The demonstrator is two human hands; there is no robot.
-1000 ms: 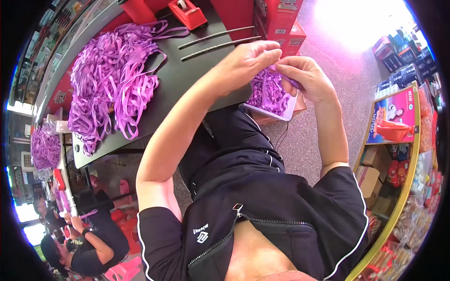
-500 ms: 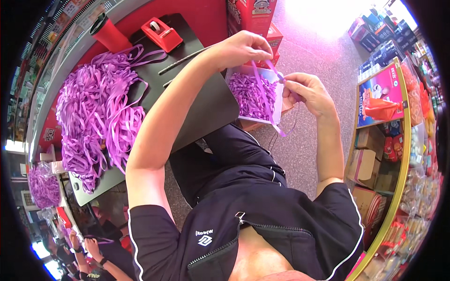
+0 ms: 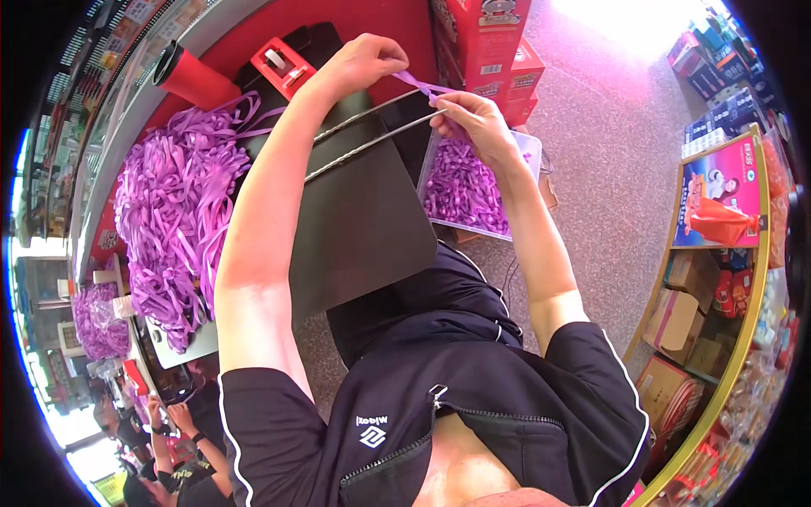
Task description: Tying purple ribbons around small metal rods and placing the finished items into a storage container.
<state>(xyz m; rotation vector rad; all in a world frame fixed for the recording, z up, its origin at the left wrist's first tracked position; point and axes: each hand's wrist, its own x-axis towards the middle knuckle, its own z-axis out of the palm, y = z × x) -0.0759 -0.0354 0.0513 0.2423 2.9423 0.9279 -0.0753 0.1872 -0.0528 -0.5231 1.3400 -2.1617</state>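
A flat purple ribbon point(image 3: 414, 82) stretches between my two hands, above the far edge of the table. My left hand point(image 3: 365, 64) pinches one part of it between thumb and fingertips. My right hand point(image 3: 475, 121) grips the other part, close to the ends of two thin twisted metal rods point(image 3: 372, 145) that reach out over the table. Whether the ribbon touches the rods, I cannot tell. Below my right hand stands a clear plastic bin point(image 3: 473, 228) filled with short purple ribbon pieces point(image 3: 465, 190). A large heap of long purple ribbons point(image 3: 169, 211) lies to my left.
The dark tabletop point(image 3: 363, 237) spreads under my left forearm. Beyond it are a red tape dispenser point(image 3: 283, 68) and a red cup point(image 3: 198, 78). Red boxes point(image 3: 486, 51) stand past the bin. A shelf point(image 3: 718, 338) with goods runs along the right. Another person's hands point(image 3: 173, 414) show at lower left.
Both hands have moved left and my right hand farther away, from above the bin to the rod ends. The ribbon that hung in a loop over the bin is now drawn between them.
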